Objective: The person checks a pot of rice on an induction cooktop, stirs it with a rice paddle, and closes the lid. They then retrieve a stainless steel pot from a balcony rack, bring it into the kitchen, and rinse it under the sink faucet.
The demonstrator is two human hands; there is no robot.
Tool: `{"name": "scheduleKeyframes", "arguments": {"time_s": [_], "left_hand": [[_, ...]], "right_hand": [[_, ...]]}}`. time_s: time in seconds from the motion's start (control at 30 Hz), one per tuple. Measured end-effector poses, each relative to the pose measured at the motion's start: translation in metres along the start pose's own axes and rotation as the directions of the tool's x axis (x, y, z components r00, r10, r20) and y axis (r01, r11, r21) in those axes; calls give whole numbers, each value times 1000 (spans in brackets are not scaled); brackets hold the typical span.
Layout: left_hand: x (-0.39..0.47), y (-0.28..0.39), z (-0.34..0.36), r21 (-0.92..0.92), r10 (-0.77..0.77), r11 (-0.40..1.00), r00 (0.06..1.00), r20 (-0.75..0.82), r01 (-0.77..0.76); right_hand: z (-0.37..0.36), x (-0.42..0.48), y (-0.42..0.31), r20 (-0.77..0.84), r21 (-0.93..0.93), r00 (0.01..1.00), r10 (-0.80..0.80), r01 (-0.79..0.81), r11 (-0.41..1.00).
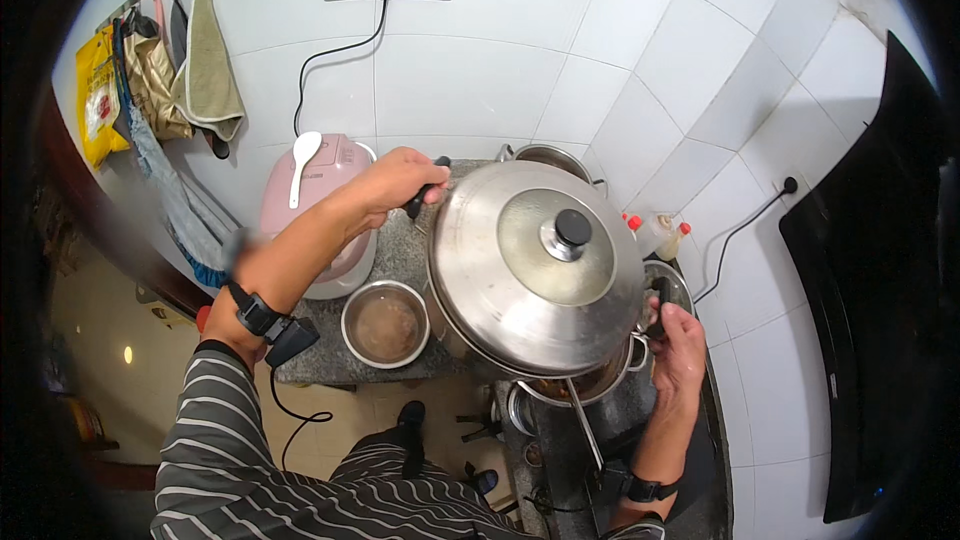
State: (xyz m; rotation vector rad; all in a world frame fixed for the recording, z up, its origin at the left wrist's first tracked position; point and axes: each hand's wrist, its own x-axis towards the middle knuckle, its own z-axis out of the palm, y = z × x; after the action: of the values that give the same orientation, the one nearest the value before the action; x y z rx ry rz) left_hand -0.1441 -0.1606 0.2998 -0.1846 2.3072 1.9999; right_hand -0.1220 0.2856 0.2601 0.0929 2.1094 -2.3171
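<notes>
A large stainless steel pot with a domed lid [472,292] fills the middle of the view; its lid has a glass window and a black knob [572,228]. My left hand [405,181] is closed around the black side handle [427,187] on the left. On the opposite side, my right hand [677,341] grips the other black handle [661,300]. Below the lid's lower edge, a second metal pot [615,379] holding brown food is partly hidden, with a metal utensil's handle [585,424] sticking out of it. What is inside the large pot cannot be made out.
A pink rice cooker [341,247] with a white rice paddle [300,169] on top stands at left. Near it is a metal bowl of cloudy liquid [385,324]. Behind the large pot is another metal pot [551,155]. Bottles [660,236] stand by the right wall.
</notes>
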Motion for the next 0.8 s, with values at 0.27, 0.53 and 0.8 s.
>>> {"name": "scheduleKeyframes", "arguments": {"time_s": [0.27, 0.53, 0.8], "left_hand": [[77, -37, -91, 53, -98, 993, 989, -110, 104], [148, -105, -141, 44, -184, 980, 971, -154, 193], [193, -162, -157, 1, -328, 944, 938, -116, 330]], "right_hand": [[106, 91, 47, 55, -99, 995, 80, -74, 992], [169, 158, 112, 41, -55, 987, 156, -154, 987], [180, 191, 163, -23, -114, 959, 283, -284, 952]]}}
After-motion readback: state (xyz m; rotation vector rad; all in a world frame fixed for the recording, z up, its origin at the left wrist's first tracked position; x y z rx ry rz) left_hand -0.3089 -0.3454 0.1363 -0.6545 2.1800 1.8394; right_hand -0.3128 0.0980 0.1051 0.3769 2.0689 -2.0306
